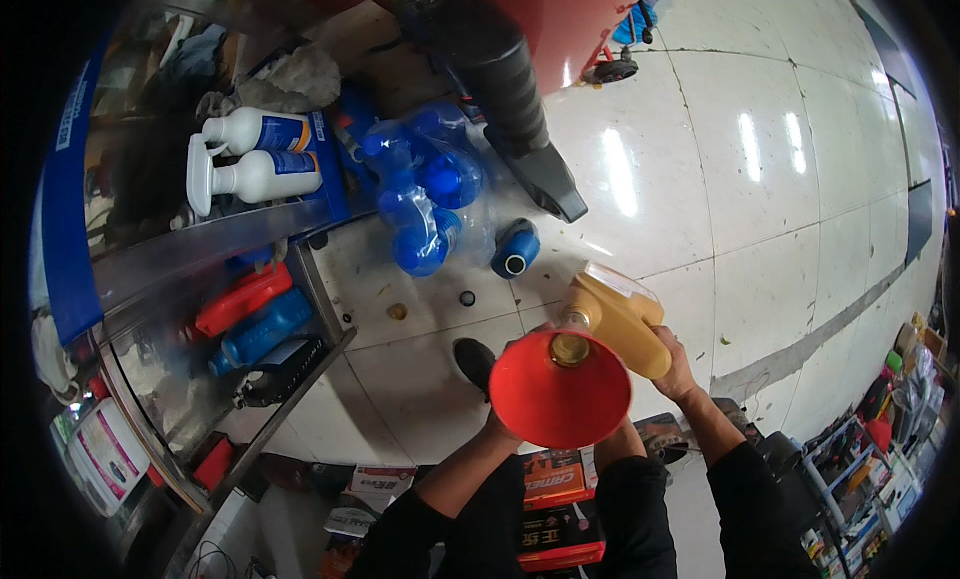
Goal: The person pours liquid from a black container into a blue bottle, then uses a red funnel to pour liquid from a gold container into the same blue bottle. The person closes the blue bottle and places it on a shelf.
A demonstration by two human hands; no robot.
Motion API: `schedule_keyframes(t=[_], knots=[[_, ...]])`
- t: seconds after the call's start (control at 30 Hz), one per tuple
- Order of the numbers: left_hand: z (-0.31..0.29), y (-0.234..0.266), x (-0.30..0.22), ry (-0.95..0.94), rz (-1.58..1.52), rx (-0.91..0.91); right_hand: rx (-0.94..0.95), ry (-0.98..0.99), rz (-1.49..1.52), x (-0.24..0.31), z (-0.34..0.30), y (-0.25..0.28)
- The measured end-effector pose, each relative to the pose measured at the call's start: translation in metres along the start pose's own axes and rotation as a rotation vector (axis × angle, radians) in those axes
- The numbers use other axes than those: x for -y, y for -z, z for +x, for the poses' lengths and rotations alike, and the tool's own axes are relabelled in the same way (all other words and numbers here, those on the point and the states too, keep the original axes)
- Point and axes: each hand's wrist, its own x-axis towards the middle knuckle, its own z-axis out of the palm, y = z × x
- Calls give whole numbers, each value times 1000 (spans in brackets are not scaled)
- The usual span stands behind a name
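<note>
A wide red funnel (pixel 530 404) is held with its mouth up by my left hand (pixel 503 426), whose fingers are mostly hidden behind the rim. My right hand (pixel 676 371) is wrapped around the lower end of a golden-yellow plastic jug (pixel 625 324). The jug lies tipped over, its neck at the funnel's far edge. Inside the funnel shows a round amber-brown patch (pixel 570 350), which looks like liquid. The funnel hides its own spout and what is below it. An uncapped blue bottle (pixel 517 247) stands beyond on the tiles, with a small dark cap (pixel 467 299) nearby.
Clear-wrapped blue bottles (pixel 425 184) stand on the floor by the left shelf (pixel 200 244). That shelf carries white spray bottles (pixel 270 176) and, lower, red and blue containers (pixel 262 329). A black ribbed part (pixel 500 99) juts out beneath a red body (pixel 575 24). Boxes (pixel 555 514) lie near my legs.
</note>
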Motion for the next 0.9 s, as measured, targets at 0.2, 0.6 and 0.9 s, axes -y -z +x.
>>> schedule_keyframes(t=[0.2,0.6,0.9], knots=[[4,-5,-8,-63,-49,-22,-24,-77,52,-7,-26,12],[-178,108,50,584,374,-473,218,216,-30,52,-19,-14],[-246,164,158,693,432,-597,315,365,182,160,39,-162]])
